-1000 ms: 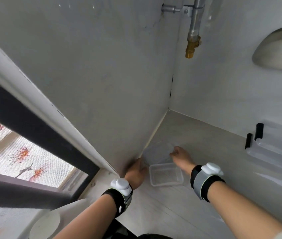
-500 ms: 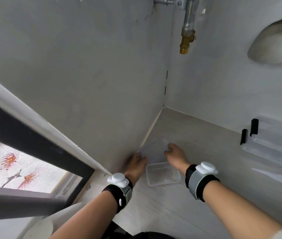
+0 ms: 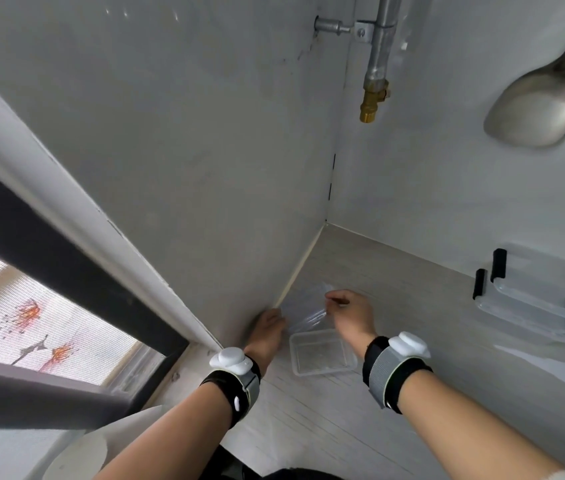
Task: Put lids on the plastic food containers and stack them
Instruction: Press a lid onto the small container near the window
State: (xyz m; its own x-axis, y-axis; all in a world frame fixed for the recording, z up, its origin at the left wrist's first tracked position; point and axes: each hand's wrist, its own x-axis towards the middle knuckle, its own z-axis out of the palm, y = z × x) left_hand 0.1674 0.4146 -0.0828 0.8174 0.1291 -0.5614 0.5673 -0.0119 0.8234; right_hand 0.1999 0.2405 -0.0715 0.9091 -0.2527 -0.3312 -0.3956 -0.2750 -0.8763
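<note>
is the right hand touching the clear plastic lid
Touching: in the head view the right hand pinches the far edge of the clear plastic lid, fingertips overlapping it.

Both bare forearms are extended forward over the bench toward its far left corner. A black and grey wrist strap with a white round module (image 3: 232, 362) is worn on the left wrist, and a like strap (image 3: 399, 358) on the right. The left hand (image 3: 267, 332) is held low against the wall edge, fingers curled and largely hidden. The right hand (image 3: 352, 315) is turned palm down, its fingers (image 3: 334, 299) pinched together toward the left.
</note>
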